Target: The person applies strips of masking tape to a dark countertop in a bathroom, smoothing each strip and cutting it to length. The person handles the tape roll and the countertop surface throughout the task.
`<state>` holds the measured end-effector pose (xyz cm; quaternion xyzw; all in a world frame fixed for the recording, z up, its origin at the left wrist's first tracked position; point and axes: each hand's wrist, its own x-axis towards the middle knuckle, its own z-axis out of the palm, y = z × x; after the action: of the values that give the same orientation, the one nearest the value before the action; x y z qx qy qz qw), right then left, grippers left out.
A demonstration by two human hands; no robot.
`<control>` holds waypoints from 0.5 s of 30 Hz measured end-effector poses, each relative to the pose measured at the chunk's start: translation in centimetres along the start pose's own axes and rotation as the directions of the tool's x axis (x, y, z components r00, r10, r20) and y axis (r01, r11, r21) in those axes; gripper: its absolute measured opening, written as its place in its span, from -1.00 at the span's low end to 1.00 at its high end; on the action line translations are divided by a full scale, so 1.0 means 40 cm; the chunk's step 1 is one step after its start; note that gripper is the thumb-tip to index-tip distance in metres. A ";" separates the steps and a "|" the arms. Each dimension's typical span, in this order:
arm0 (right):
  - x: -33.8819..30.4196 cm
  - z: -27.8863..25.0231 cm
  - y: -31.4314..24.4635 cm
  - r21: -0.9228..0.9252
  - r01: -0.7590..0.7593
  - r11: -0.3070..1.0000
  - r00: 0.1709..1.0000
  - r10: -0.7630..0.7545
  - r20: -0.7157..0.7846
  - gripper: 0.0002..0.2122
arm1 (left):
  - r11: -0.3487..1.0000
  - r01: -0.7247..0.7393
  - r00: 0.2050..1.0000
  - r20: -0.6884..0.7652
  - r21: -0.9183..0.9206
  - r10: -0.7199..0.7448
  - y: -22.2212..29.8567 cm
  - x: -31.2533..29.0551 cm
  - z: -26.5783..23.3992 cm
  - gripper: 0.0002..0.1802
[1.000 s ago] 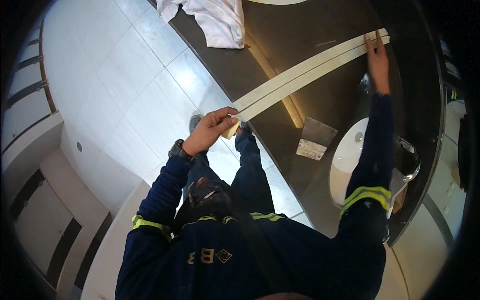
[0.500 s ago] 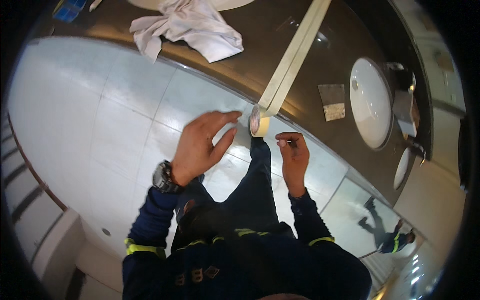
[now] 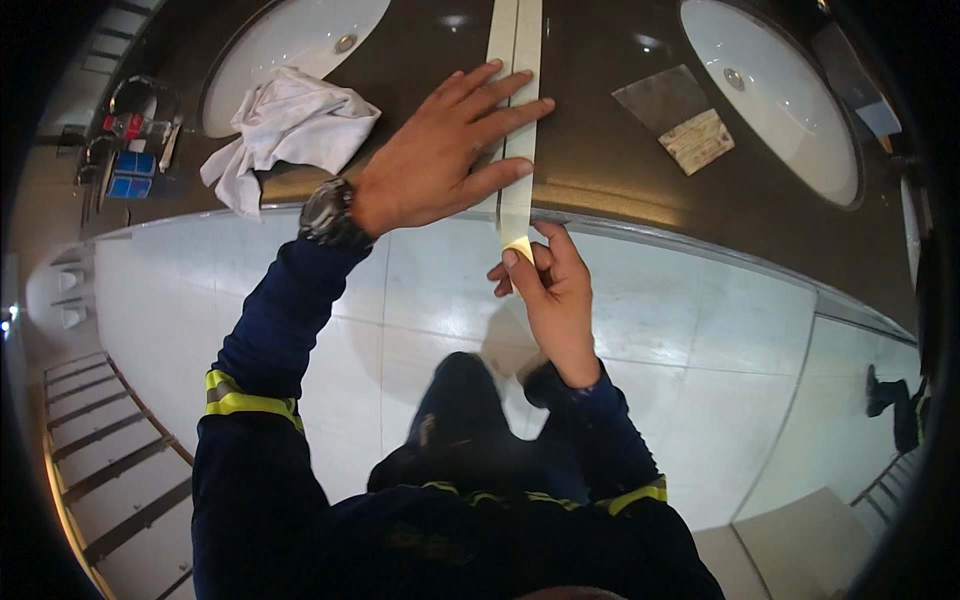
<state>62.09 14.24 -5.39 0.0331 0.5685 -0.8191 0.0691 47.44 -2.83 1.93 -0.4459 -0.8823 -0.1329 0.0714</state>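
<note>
Two pale strips of masking tape (image 3: 515,205) run side by side across the dark countertop (image 3: 590,150) to its front edge. My left hand (image 3: 435,155) lies over them, fingers stretched out and spread, with the fingertips on the tape. Just below the counter edge, my right hand (image 3: 558,305) pinches the hanging part of the tape between thumb and fingers. Whether the roll itself is inside that grip is hidden by the fingers.
A crumpled white cloth (image 3: 300,130) lies left, beside one white basin (image 3: 285,60). A sanding sheet or pad (image 3: 680,120) rests near the right basin (image 3: 775,100). Blue packs (image 3: 130,175) sit far left. Pale floor tiles (image 3: 650,300) stretch below.
My left hand has gone from the air onto the tape strips. My right hand has come to the tape and gripped it. The view has turned, so the strips now stand nearly upright.
</note>
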 end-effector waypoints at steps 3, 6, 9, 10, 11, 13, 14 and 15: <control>0.010 -0.017 0.007 0.010 0.031 0.999 0.998 -0.031 0.056 -0.66 | 1.000 0.014 0.999 -0.041 0.012 -0.013 0.013 -0.003 0.004 -0.40; 0.053 -0.037 0.053 -0.105 0.265 0.959 0.964 -0.262 0.042 -0.76 | 0.994 -0.098 0.984 -0.142 0.050 0.104 -0.013 -0.002 0.034 -0.40; 0.081 -0.034 0.056 -0.241 0.443 0.863 0.888 -0.460 -0.014 -0.81 | 0.989 -0.139 0.975 -0.172 0.039 0.144 -0.021 -0.004 0.040 -0.43; 0.082 -0.036 0.058 -0.273 0.469 0.840 0.873 -0.488 -0.004 -0.80 | 0.990 -0.141 0.973 -0.179 0.026 0.143 -0.022 -0.006 0.036 -0.43; 0.086 -0.042 0.055 -0.308 0.495 0.813 0.855 -0.519 0.005 -0.80 | 0.987 -0.160 0.975 -0.149 0.022 0.162 -0.036 0.000 0.028 -0.45; 0.081 -0.041 0.065 -0.286 0.525 0.801 0.837 -0.547 0.004 -0.77 | 0.992 -0.126 0.988 -0.089 -0.027 0.123 -0.031 0.005 0.020 -0.44; 0.076 -0.035 0.079 -0.225 0.526 0.820 0.841 -0.541 -0.002 -0.78 | 0.993 -0.102 0.994 -0.045 -0.051 0.100 -0.032 0.002 0.017 -0.43; 0.066 -0.028 0.073 -0.172 0.509 0.843 0.855 -0.519 -0.013 -0.79 | 0.986 -0.163 0.983 -0.086 -0.032 0.160 -0.043 0.006 0.022 -0.42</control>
<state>59.88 14.06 -8.85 -0.1021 0.6230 -0.7574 -0.1671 45.90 -3.35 0.86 -0.5115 -0.8367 -0.1622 0.1098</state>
